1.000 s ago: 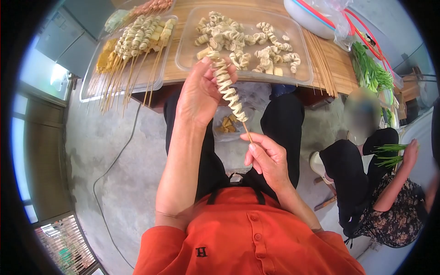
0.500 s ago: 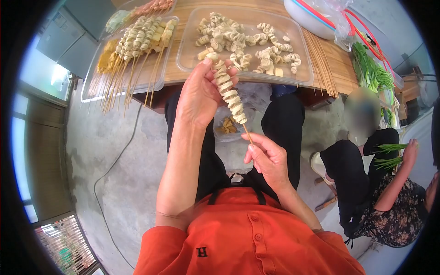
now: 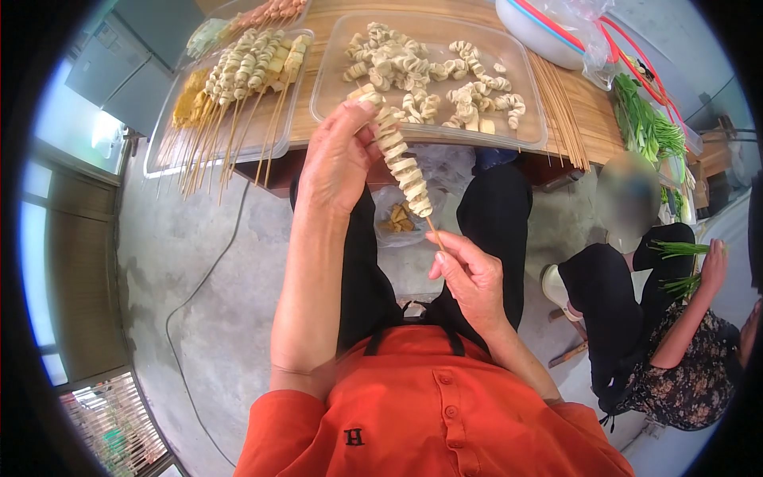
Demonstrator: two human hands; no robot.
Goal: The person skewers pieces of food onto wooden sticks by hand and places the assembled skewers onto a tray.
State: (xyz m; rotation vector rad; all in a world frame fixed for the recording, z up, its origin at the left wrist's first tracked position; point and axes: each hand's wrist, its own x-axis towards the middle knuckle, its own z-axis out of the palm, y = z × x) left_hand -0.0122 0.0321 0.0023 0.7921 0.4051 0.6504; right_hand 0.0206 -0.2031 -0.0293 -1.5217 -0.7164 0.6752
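Observation:
Between my hands is a skewer of pale, spiral-cut food, slanting from upper left to lower right over my lap. My left hand is closed at its top end, thumb and fingers at the last coils. My right hand pinches the bare wooden stick just below the lowest coil. Beyond my left hand, a clear plastic tray on the table holds many loose pale spirals. Part of that pile is hidden by my fingers and the skewer.
At left, a second clear tray bears finished skewers whose sticks overhang the table edge. Bare sticks lie right of the middle tray, near a white basin and green vegetables. A seated person holds green stalks at right.
My left hand has shifted slightly left at the skewer's top, and its fingers have drawn in there. My right hand keeps its pinch on the stick. The view has moved a little.

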